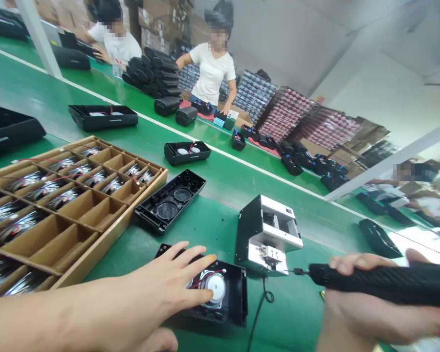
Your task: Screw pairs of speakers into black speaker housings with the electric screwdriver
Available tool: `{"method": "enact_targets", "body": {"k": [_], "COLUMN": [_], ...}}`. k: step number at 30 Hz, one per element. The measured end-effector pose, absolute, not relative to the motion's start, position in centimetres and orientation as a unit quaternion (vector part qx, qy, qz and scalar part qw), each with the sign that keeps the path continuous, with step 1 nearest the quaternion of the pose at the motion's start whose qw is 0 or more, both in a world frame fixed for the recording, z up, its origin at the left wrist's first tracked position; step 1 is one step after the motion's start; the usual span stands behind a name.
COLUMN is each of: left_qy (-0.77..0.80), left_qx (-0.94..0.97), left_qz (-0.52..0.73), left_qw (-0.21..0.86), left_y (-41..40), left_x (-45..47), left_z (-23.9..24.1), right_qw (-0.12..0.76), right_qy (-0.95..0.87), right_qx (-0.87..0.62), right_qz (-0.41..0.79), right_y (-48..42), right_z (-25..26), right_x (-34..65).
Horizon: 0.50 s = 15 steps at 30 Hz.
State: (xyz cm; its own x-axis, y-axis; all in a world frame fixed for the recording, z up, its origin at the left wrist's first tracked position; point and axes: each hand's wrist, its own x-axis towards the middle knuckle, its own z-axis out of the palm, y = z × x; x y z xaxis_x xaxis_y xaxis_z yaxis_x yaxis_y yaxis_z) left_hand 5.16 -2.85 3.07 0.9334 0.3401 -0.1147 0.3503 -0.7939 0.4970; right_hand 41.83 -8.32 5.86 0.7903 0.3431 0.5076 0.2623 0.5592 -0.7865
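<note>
Left hand (165,286): fingers wide over the open black housing (239,298), toward the bench's (220,220) near edge. Loose red wires (209,273) could get pinched if the speaker (217,287) shifts. Next, white machine (275,233). Right hand (352,313) grips a black screwdriver (374,283) (a tilted bit might slip). Can't read any labels.
</note>
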Motion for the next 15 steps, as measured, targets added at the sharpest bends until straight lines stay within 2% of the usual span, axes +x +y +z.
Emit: {"method": "enact_targets", "body": {"k": [1, 3, 8, 15], "left_qy": [0.175, 0.166, 0.182, 0.188], "left_qx": [0.951, 0.957, 0.958, 0.954], "left_qz": [-0.008, 0.0, 0.037, 0.04], "left_qw": [0.255, 0.238, 0.221, 0.229], "left_y": [-2.9, -2.8, -2.5, -2.3], "left_x": [6.0, 7.3, 8.1, 7.8], "left_z": [2.5, 1.2, -1.3, -1.6], "right_qw": [0.819, 0.806, 0.802, 0.781], "right_qy": [-0.343, -0.378, -0.375, -0.411], "right_qx": [-0.459, -0.455, -0.465, -0.467], "right_qz": [-0.023, -0.028, 0.013, 0.056], "right_y": [-7.4, -5.9, -4.6, -4.8], "right_z": [5.7, 5.4, 4.5, 3.5], "right_x": [40.5, 38.6, 37.5, 37.6]}}
